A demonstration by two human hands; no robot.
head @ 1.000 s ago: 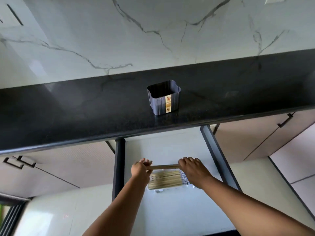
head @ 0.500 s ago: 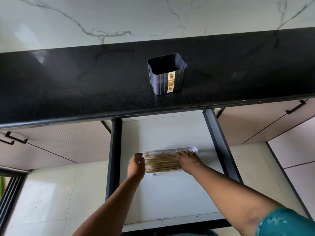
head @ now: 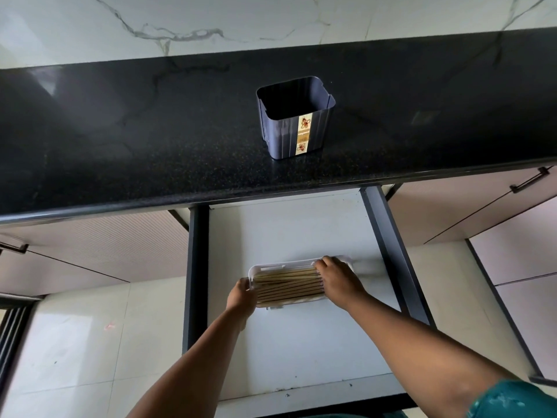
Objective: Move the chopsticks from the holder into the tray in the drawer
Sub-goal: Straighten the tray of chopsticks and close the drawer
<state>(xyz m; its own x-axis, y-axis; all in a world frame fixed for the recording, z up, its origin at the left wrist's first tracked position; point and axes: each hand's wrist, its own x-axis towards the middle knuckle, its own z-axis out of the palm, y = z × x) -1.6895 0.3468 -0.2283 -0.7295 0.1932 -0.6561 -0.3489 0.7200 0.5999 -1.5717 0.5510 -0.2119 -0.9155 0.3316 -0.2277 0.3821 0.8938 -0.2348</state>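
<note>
Fingers [head: 324, 263] of the right hand [head: 339, 282] lie spread, flat over the chopsticks' [head: 287, 286] right ends; the left hand [head: 242, 297] curls on the tray [head: 281, 263] edge in the drawer [head: 301, 351]. Light, stiff, smooth sticks likely roll — better gathered as a bundle, mid-length. The holder [head: 294, 122] stands empty on the surface [head: 120, 140].

We reach both bare forearms forward and down, converging toward one spot. Our left hand [head: 242, 295] sits palm inward, its fingers [head: 244, 285] curled at the left end of the tray [head: 281, 263]. Our right hand [head: 339, 280] lies back up, knuckles bent, fingers [head: 323, 264] spread over the tray's right end. A teal sleeve [head: 512, 401] shows on our right upper arm.
</note>
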